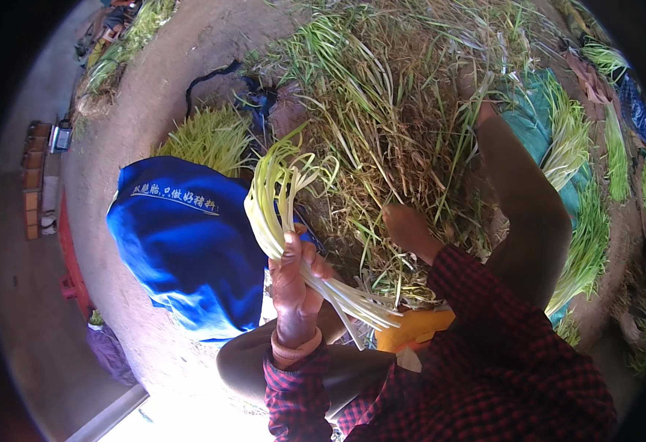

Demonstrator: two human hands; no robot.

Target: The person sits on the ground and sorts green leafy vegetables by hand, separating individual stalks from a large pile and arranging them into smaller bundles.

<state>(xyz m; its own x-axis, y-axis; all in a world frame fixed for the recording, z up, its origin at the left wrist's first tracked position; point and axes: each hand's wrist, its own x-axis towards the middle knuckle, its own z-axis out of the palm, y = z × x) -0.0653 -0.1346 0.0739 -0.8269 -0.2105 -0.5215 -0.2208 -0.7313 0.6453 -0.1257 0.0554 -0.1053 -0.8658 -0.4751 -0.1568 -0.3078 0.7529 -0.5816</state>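
Observation:
My left hand (pixel 296 271) is closed around a bunch of yellow-green garlic chives (pixel 270 212). Their pale stalk ends fan out to the lower right, and the leaf tips curl over at the top. My right hand (pixel 411 229) rests low against a large heap of mixed green and dry, straw-like stalks (pixel 411 138). Its fingers are turned away, so whatever they may grip is hidden. Left of the bunch, a blue cloth (pixel 190 259) with printed writing covers part of a pile of yellow-green chives (pixel 207 138).
Sorted chives (pixel 569 143) lie on a green sheet (pixel 527 119) beyond my bent right leg (pixel 522 204). A yellow plastic object (pixel 411 329) is beside my lap. Far left are a brown compartmented rack (pixel 33 177) and a purple bag (pixel 107 351). Another person's arm (pixel 110 34) shows at upper left.

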